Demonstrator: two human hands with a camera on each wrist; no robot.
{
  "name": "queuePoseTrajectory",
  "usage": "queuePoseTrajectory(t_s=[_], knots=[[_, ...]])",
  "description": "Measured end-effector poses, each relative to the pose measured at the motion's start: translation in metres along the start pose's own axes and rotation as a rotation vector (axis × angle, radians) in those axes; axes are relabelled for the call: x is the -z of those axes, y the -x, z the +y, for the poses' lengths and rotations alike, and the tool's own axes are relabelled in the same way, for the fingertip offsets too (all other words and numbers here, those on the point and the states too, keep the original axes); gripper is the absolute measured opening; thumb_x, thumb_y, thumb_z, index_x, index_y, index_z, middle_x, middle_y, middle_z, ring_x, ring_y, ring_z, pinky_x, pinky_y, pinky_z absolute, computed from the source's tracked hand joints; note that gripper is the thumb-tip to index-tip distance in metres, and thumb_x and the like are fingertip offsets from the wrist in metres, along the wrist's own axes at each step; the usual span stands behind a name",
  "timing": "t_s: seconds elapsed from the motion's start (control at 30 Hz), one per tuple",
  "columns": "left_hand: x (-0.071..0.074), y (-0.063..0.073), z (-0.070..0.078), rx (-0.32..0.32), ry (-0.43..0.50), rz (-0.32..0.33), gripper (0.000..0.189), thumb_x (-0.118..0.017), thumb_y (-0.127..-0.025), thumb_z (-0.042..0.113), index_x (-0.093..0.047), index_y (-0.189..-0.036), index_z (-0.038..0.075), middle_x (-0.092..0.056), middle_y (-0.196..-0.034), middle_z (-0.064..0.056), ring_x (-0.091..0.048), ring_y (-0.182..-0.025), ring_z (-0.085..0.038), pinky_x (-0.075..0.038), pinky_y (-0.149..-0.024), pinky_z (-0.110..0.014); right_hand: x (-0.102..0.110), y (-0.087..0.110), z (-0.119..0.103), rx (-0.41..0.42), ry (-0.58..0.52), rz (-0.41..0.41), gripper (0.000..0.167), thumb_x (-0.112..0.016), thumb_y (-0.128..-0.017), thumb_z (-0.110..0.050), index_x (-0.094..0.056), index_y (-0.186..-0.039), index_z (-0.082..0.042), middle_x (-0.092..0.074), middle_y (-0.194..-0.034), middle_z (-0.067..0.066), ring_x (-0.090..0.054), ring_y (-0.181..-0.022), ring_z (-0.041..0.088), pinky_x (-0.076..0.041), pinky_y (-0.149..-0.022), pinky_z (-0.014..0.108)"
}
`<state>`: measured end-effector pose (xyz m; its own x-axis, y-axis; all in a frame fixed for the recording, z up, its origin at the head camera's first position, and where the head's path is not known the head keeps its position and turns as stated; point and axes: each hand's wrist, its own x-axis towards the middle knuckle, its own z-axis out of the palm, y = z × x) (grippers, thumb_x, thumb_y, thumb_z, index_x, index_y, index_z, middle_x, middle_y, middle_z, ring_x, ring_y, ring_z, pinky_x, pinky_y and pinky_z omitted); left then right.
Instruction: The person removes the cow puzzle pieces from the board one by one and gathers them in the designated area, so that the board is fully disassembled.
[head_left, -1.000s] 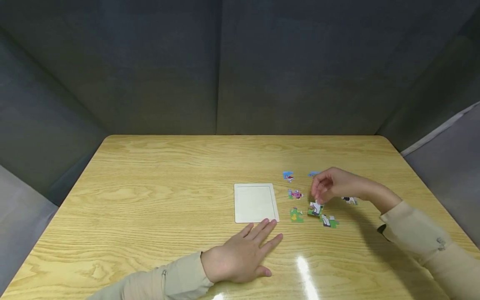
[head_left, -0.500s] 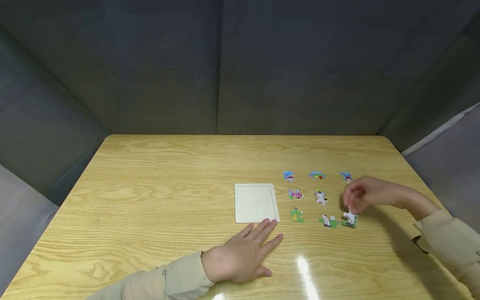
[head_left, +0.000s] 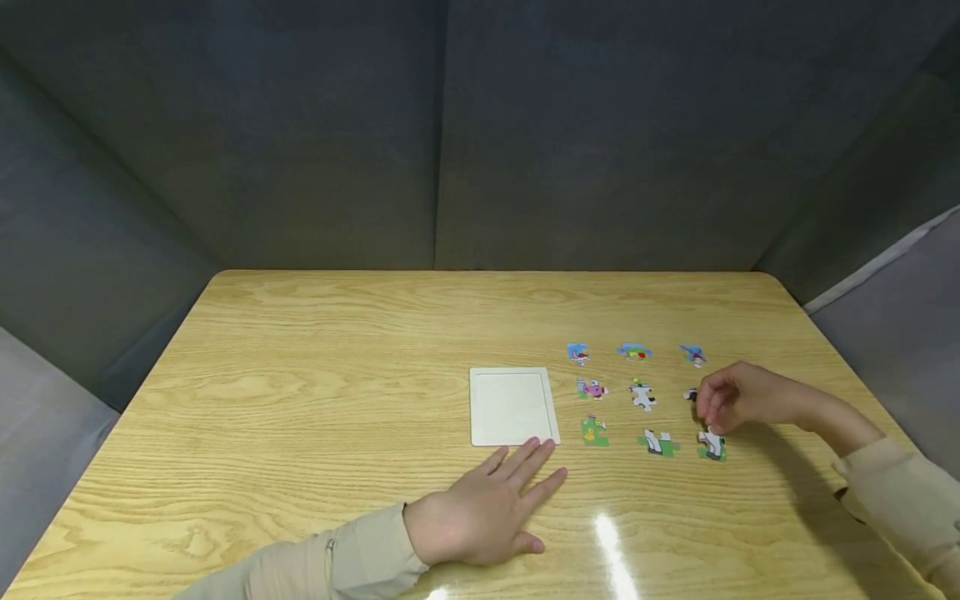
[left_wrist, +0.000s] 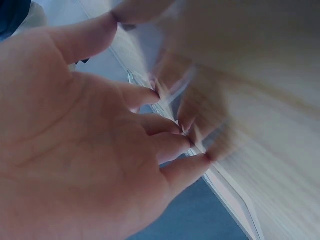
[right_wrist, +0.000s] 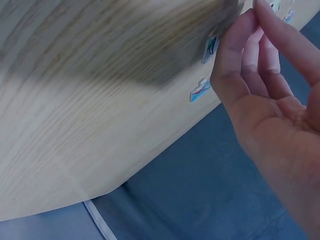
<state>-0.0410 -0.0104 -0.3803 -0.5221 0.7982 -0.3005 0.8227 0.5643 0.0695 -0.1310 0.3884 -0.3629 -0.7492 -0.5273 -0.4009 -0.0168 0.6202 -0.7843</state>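
Note:
At the right end of the front row, a puzzle piece (head_left: 712,446) with white legs on green is pinched between thumb and forefinger of my right hand (head_left: 757,396). It appears flat on or very near the table. That hand partly covers a black-and-white piece (head_left: 691,394) behind it. My left hand (head_left: 483,515) rests with fingers spread, its fingertips at the near edge of a white square puzzle frame (head_left: 513,408). In the left wrist view, the left hand's fingers (left_wrist: 187,172) are straight with nothing in them.
Other puzzle pieces lie in rows right of the frame: a yellow-and-green one (head_left: 594,432), a white-legged one (head_left: 658,442), a pink one (head_left: 591,389), a white one (head_left: 642,396) and several blue-topped ones (head_left: 634,351). Dark curtains (head_left: 600,167) stand behind the wooden table (head_left: 300,375).
My right hand has carried the pinched puzzle piece from the middle of the layout rightward, then slightly lower, to the front row's right end. My left hand has stayed put.

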Motion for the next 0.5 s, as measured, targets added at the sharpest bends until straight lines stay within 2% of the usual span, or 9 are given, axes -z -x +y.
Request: queuePoseTrajectory(t_s=[0.27, 0.4, 0.5], knots=[[-0.0004, -0.001, -0.0003, -0.003, -0.007, 0.0, 0.078, -0.042, -0.098, 0.058, -0.013, -0.159, 0.021, 0.003, -0.164, -0.01, -0.001, -0.15, -0.022, -0.02, -0.117, -0.039, -0.0059, -0.0012, 0.0025, 0.062, 0.012, 0.028, 0.017, -0.071, -0.078, 0.009, -0.06, -0.091, 0.013, -0.063, -0.079, 0.01, -0.061, -0.069, 0.013, -0.055, -0.063, 0.028], [-0.0005, -0.001, -0.0001, 0.0, -0.008, -0.001, 0.078, -0.041, -0.098, 0.059, -0.013, -0.159, 0.02, 0.003, -0.164, -0.009, -0.001, -0.15, -0.021, -0.021, -0.117, -0.039, -0.0071, 0.0003, 0.0006, 0.067, 0.028, 0.044, 0.016, -0.071, -0.079, 0.009, -0.061, -0.091, 0.013, -0.063, -0.08, 0.011, -0.061, -0.069, 0.013, -0.056, -0.063, 0.028], [0.0001, -0.0002, -0.0014, -0.004, 0.023, 0.009, 0.078, -0.041, -0.098, 0.059, -0.013, -0.159, 0.02, 0.003, -0.165, -0.008, 0.0, -0.15, -0.021, -0.02, -0.118, -0.04, -0.0046, 0.0037, -0.0025, 0.044, 0.073, 0.094, 0.015, -0.072, -0.08, 0.007, -0.063, -0.092, 0.009, -0.064, -0.081, 0.011, -0.061, -0.071, 0.014, -0.055, -0.063, 0.027]])
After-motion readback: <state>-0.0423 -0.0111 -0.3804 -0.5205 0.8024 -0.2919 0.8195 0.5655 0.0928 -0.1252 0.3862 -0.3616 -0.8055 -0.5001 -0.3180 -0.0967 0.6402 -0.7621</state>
